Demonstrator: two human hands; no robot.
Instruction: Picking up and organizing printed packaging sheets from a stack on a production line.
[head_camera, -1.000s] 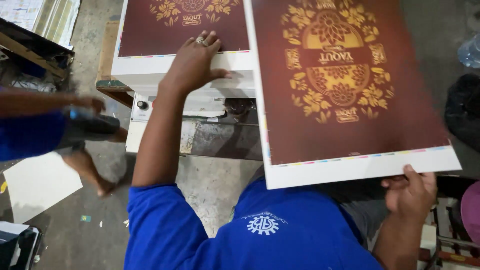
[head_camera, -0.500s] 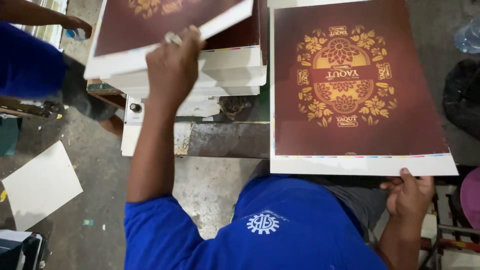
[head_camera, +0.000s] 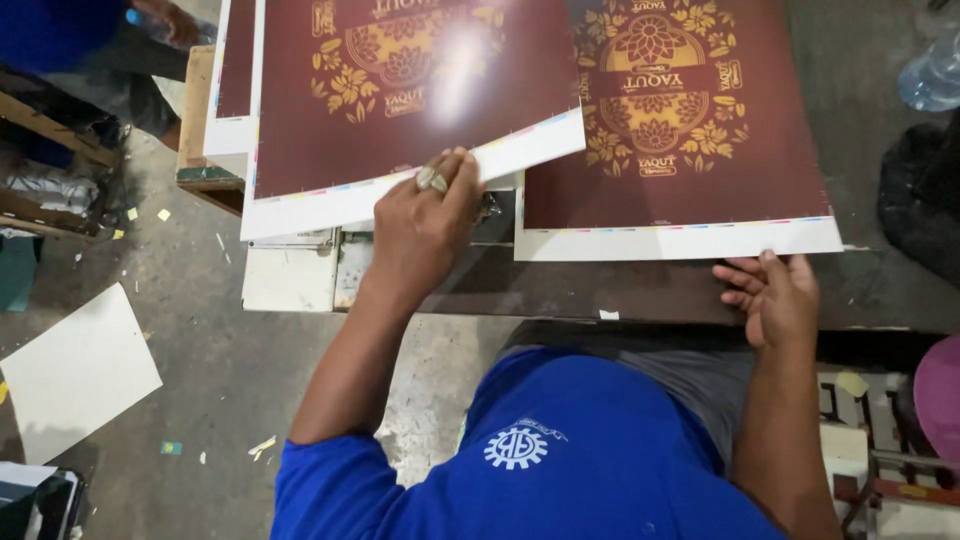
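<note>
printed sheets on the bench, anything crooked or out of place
Yes. The maroon-and-gold printed sheet pinched by the left hand lies tilted, its white edge slanting across the squarely laid right sheet. Paper scraps litter the concrete floor.

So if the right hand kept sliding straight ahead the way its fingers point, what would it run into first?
Probably the white bottom margin of the maroon printed sheet with gold floral pattern. The right hand lies at that edge, fingers pointing toward it; whether they already touch is unclear.
</note>
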